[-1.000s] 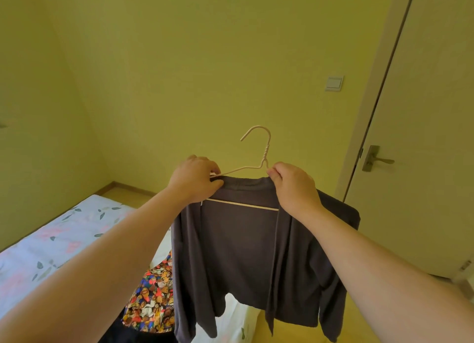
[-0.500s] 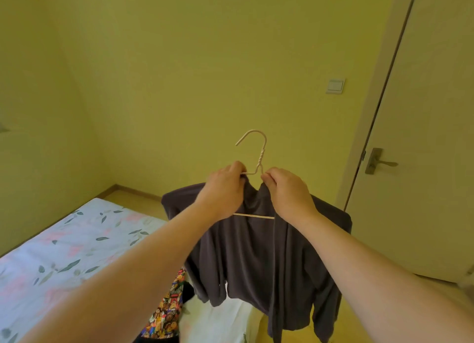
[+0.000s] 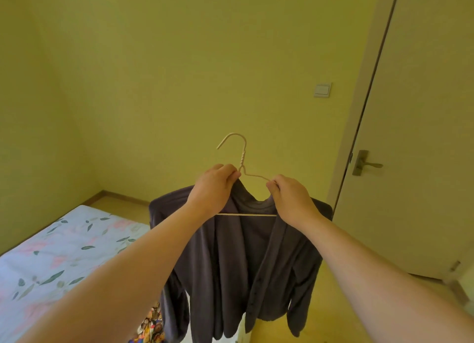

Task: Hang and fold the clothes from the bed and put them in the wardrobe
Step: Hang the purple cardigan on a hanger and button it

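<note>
A dark grey cardigan (image 3: 243, 260) hangs open-fronted on a thin cream wire hanger (image 3: 242, 158), held up in front of me. My left hand (image 3: 213, 186) pinches the collar and the hanger's left shoulder just below the twisted neck. My right hand (image 3: 289, 196) pinches the collar and wire on the right shoulder. The hook points left, free in the air. Both sleeves droop down. The bed (image 3: 64, 253) with its leaf-patterned sheet lies at lower left. A colourful patterned garment (image 3: 150, 327) peeks out below the cardigan.
A closed pale door (image 3: 423, 127) with a metal lever handle (image 3: 365, 163) stands at the right. A light switch (image 3: 322, 90) is on the yellow wall. Wooden floor shows beyond the bed and under the cardigan.
The cardigan's shoulders have spread onto the hanger. My right hand slid outward along the wire and my left hand moved in toward the neck. The view shifted right and up.
</note>
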Demonstrator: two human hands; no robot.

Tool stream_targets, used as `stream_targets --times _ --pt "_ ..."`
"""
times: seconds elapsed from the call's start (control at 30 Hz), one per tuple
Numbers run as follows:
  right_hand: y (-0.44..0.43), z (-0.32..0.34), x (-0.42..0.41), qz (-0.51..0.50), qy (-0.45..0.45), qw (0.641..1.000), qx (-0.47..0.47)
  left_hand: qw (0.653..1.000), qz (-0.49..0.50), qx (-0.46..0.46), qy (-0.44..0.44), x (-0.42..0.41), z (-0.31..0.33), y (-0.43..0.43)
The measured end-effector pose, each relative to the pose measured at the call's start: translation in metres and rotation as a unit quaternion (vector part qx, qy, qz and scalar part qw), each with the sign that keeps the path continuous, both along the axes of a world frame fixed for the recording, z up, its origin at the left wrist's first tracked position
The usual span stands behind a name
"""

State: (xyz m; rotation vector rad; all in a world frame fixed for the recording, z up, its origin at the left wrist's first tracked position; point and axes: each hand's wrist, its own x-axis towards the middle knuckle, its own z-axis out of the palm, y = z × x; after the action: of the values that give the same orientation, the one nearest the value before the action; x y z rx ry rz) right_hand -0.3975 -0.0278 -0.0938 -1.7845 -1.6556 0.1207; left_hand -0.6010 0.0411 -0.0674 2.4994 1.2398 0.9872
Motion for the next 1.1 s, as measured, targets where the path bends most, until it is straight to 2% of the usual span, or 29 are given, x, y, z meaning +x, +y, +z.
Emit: stream_targets --times 0.2,0.33,0.47,0.63,0.97,1.1 --pt "0.003 0.007 -0.008 0.007 -0.070 0.997 0.006 0.999 -0.027 -0.012 -0.021 0.012 -0.004 -0.005" --pt "0.001 0.012 -0.010 0.003 -0.030 0.999 0.016 0.999 -0.038 -0.010 -0.038 0.011 -0.007 0.000" --pt "0.000 0.014 0.004 -0.062 0.003 0.998 0.009 0.999 -0.008 -0.030 0.010 -0.013 -0.021 0.016" --pt "-0.003 0.010 0.003 -0.075 -0.002 0.997 -0.002 0.996 0.031 -0.059 0.061 -0.022 -0.031 0.027" --pt "-0.008 0.019 0.001 -0.062 -0.036 0.997 0.010 0.995 -0.026 -0.053 0.081 -0.006 -0.025 0.027" --pt "-0.015 0.020 0.002 -0.066 -0.027 0.997 -0.015 0.992 -0.044 -0.068 0.099 0.007 -0.021 0.032"
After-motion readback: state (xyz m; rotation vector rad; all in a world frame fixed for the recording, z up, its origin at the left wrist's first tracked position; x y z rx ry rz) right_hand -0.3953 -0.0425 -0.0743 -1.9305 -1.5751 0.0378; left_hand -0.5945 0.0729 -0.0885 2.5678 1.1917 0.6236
